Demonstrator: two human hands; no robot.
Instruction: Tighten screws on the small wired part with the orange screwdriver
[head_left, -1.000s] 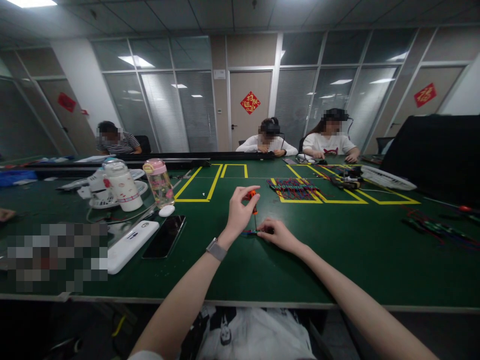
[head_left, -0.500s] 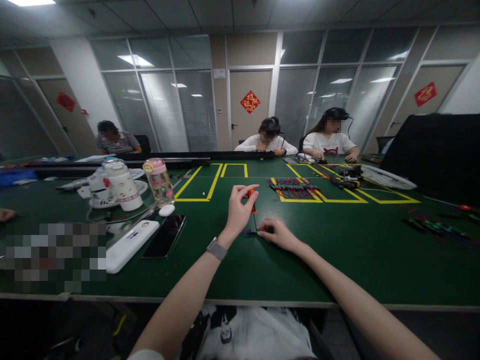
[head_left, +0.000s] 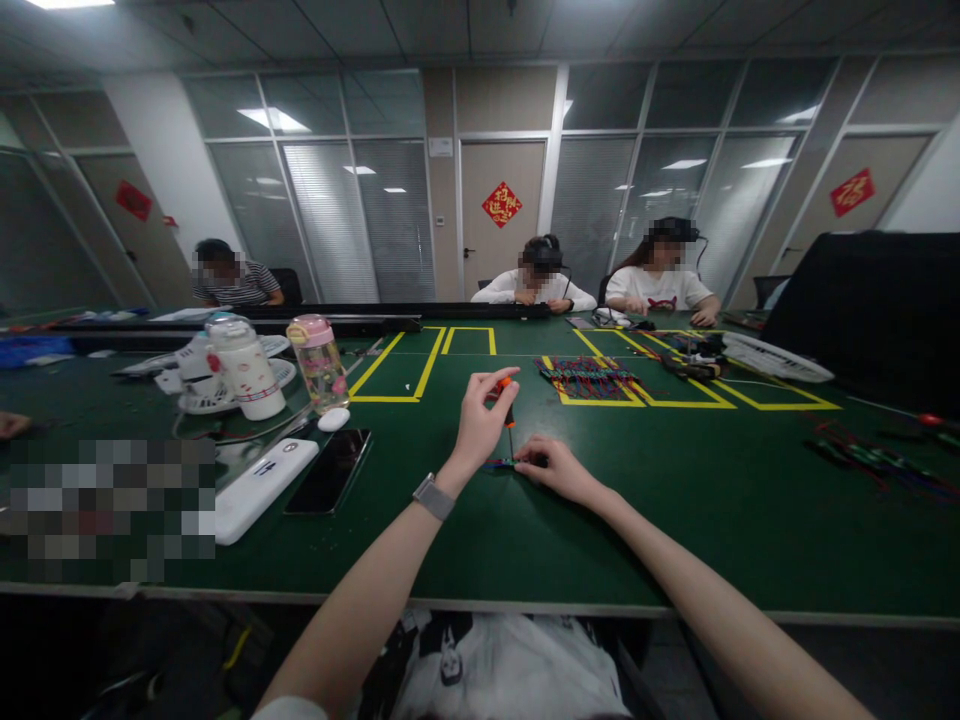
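Observation:
My left hand (head_left: 482,415) is closed around the orange and black handle of a screwdriver (head_left: 510,418), which stands almost upright. The screwdriver's tip comes down on a small green terminal block (head_left: 509,463) lying on the table, with red and blue wires at its left end. My right hand (head_left: 551,466) pinches the right end of that block between thumb and fingers, so part of it is hidden. Farther back lies a bundle of similar green pieces with red and blue wires (head_left: 592,377).
On the left are a black phone (head_left: 330,472), a white power bank (head_left: 266,490), a white earbud case (head_left: 334,420), a white bottle (head_left: 246,370) and a pink-lidded bottle (head_left: 319,365). More wired pieces (head_left: 885,460) lie right. Yellow tape (head_left: 382,400) marks the green table. Several people sit across.
My hands, the screwdriver and the terminal block stay in nearly the same place. The view has shifted very slightly. Across the table, the person at right has moved a hand a little.

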